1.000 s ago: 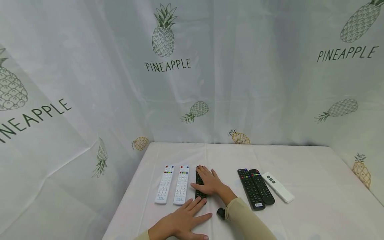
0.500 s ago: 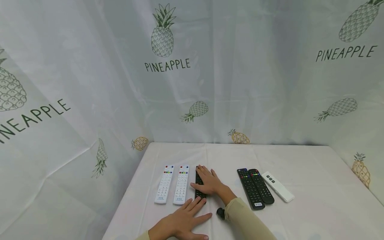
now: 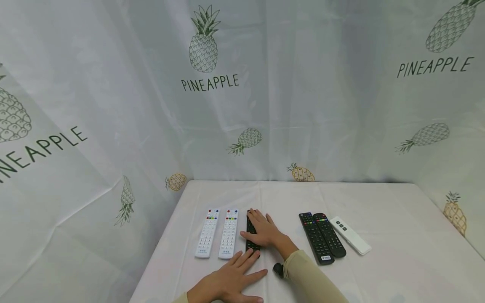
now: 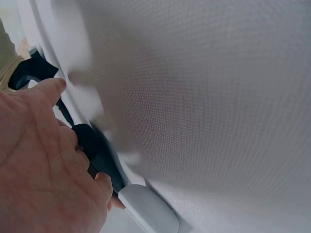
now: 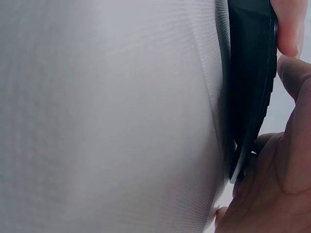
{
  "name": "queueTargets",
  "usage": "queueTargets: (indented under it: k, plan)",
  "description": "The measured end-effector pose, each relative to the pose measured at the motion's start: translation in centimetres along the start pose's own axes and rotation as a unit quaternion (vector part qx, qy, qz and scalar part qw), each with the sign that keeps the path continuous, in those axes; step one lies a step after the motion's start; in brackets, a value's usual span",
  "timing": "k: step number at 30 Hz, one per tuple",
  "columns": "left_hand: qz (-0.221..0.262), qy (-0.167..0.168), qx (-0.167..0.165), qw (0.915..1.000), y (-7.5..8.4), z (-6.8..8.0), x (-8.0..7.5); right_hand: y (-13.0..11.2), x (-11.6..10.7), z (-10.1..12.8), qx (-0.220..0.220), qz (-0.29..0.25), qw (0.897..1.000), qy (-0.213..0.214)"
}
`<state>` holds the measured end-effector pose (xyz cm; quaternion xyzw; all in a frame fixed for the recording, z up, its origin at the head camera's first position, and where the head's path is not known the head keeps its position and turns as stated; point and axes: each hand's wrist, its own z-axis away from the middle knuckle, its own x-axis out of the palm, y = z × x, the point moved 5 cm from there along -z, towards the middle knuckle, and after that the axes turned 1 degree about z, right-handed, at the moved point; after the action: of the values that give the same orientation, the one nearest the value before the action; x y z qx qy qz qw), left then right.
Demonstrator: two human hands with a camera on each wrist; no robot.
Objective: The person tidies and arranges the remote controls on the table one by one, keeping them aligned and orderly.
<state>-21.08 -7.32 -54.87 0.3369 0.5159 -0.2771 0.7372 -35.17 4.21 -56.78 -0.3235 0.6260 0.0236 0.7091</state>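
Note:
A black remote control (image 3: 250,228) lies lengthwise on the white-covered table, partly hidden under my hands. Across its upper and middle part rests my right hand (image 3: 264,230), fingers straight and thumb spread to the left. My left hand (image 3: 233,278) is spread flat nearer the front, its fingertips at the remote's lower end. In the right wrist view the remote's dark side (image 5: 250,68) stands close along the cloth, with fingers on its button face. The left wrist view shows the left palm (image 4: 43,170) beside the remote. Left of it lie two white remotes (image 3: 228,233) (image 4: 148,208), side by side.
To the right lie two black remotes (image 3: 316,239) side by side, then a slim white remote (image 3: 350,235) set at a slant. A small black object (image 3: 278,269) sits at the right sleeve cuff. A pineapple-print curtain (image 3: 314,92) hangs behind the table (image 3: 394,235).

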Motion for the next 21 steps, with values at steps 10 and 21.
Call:
queueTargets:
  k: [10, 21]
  plan:
    - [-0.003, -0.002, -0.001, 1.0, -0.01, -0.03, 0.12, 0.55, 0.64, -0.33, 0.002, -0.001, 1.0, 0.005]
    - [0.019, -0.012, -0.01, 0.9997, -0.18, -0.12, -0.03, 0.33, 0.53, -0.18, 0.01, -0.002, 1.0, 0.009]
